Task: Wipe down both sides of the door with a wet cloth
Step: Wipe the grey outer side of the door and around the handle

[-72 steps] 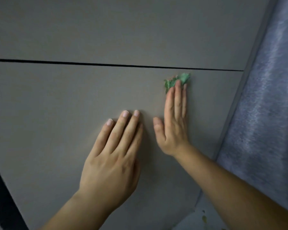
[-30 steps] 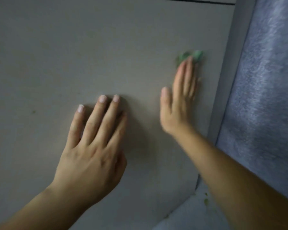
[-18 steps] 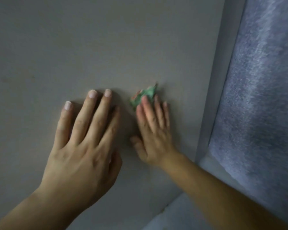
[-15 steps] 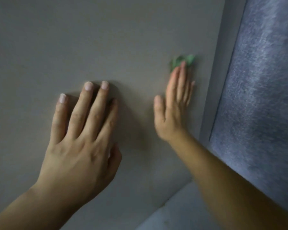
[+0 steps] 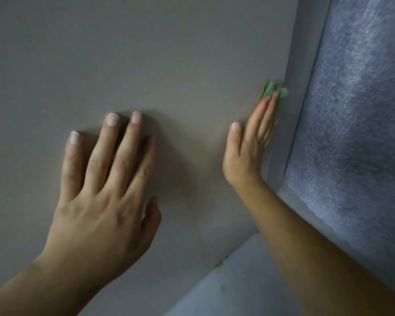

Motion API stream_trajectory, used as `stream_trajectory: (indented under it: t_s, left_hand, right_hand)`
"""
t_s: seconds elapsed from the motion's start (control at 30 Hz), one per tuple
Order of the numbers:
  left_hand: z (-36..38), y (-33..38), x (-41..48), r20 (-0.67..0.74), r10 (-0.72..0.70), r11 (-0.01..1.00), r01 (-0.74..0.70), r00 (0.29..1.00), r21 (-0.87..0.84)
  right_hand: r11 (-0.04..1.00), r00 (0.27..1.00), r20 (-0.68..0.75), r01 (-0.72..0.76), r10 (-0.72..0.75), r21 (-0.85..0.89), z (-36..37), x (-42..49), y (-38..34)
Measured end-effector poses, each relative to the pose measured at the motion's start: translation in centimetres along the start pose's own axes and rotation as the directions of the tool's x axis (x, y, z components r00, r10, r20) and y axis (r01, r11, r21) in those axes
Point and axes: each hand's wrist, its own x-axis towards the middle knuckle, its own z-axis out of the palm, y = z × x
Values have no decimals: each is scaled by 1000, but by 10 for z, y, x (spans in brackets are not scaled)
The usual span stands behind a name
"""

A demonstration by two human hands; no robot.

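A: Surface first. What is the person facing?
B: The door (image 5: 146,53) is filling most of the view: a flat, plain grey-brown panel, dimly lit, with soft shadows falling beside both hands.
A: Left hand?
B: The left hand (image 5: 105,201) is lying flat on the door, fingers straight and slightly spread; it is grasping nothing, only resting on the surface.
A: Right hand?
B: The right hand (image 5: 249,156) is pressing the cloth (image 5: 274,90) against the door with straight fingers (image 5: 263,115) held close together. The grip is released; the cloth is being pinned under the fingertips, not clenched. It is a small crumpled green wad, only its far part showing past the fingertips.
A: Where is the cloth sitting?
B: At the door's right edge, touching or just overlapping the grey strip (image 5: 302,65) running along that edge; which of the two cannot be told.
A: Room beyond?
B: Right of the strip a blue-grey wall (image 5: 362,110) with a streaky texture is taking up the right side. Below, a pale grey floor (image 5: 242,286) is showing past the door's lower corner, a few small specks (image 5: 221,263) lying near that corner.
A: Space for moving?
B: Open door surface is stretching above, left of and between the hands. Rightward, the cloth is meeting the strip.
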Motion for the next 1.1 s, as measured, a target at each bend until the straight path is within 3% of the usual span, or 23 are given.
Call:
stream_trajectory:
  t_s: [0.07,0.13,0.17,0.23,0.4,0.5,0.57,0.67,0.73,0.8,0.9,0.97,1.0,1.1]
  left_hand:
    - [2,2,-1,2,-2,1000,2,1000,0]
    - [4,3,-2,0,4,1000,-4,1000,3]
    - [5,4,-4,1,11,1000,-11,1000,6]
    - [7,5,-6,5,23,1000,-23,1000,4]
    - [12,1,-10,-7,38,999,-38,999,-12]
    - [18,0,-12,-16,41,997,-42,999,-67]
    - [22,-1,-12,-4,39,993,-39,999,-114]
    - [23,0,-11,9,31,991,-29,999,-127]
    - [22,0,-11,17,34,990,-31,999,-139]
    - [23,-1,-12,25,36,982,-31,999,-188]
    - [22,1,-13,24,28,987,-24,999,-156]
    - [20,2,-13,10,32,993,-31,999,-112]
    - [18,2,-13,6,38,995,-38,999,-96]
    - [15,1,-13,15,50,998,-49,999,-49]
  right_hand:
    - [980,976,92,196,-197,19,1,-39,-6]
    - [904,865,269,422,-423,64,-1,-85,-13]
    - [875,820,322,479,-474,67,-4,-97,-12]
    - [865,809,321,495,-493,81,-6,-102,-11]
    - [931,910,239,290,-340,222,-2,-110,-39]
    - [934,896,265,330,-356,139,9,-115,-40]
    - [950,926,213,305,-312,64,13,-98,-26]
    - [1000,1000,-7,15,-15,5,10,-36,14]
    - [993,993,-23,-115,116,41,3,-8,32]
    - [988,995,24,-96,93,117,4,-25,27]
    - [985,980,174,73,-100,158,12,-106,3]
    - [981,968,184,146,-169,130,13,-115,7]
    - [988,983,137,108,-124,113,15,-101,15]
    - [961,969,7,-247,248,124,10,-37,43]
